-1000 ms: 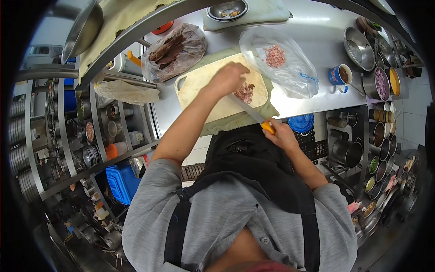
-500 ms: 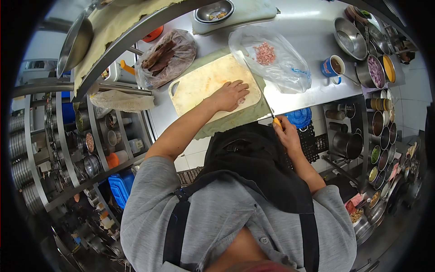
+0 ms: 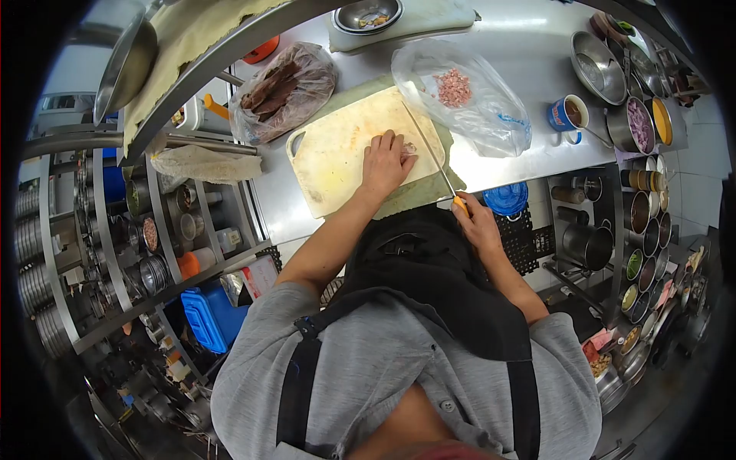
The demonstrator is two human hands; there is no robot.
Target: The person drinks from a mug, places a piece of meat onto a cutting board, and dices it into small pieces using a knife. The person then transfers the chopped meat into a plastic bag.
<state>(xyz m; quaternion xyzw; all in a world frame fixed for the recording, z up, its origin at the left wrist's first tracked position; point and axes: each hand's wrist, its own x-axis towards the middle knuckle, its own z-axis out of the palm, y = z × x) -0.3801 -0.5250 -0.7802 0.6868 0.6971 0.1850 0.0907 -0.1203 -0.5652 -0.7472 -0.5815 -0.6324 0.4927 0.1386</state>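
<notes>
My left hand (image 3: 386, 162) rests on a cream cutting board (image 3: 330, 165) with its fingers bent and drawn together. A small pale pink piece of meat (image 3: 409, 149) lies between its fingertips and thumb, partly covered. My right hand (image 3: 478, 224) is wrapped round the yellow handle of a long knife (image 3: 435, 158). The blade points away from me and slants across the right part of the board, just right of the meat. Under the board is a green cloth (image 3: 418, 193).
Chopped pink meat (image 3: 453, 88) sits on a clear plastic bag (image 3: 498, 115) right of the board. Another bag (image 3: 316, 77) with dark meat stands left. A blue mug (image 3: 567, 115), a metal bowl (image 3: 598, 67) and a pot of chopped purple onion (image 3: 635, 125) are farther right.
My left hand has slid slightly left; its fingers went from lying flat to bent around the meat. My right hand and the knife have shifted a little left.
</notes>
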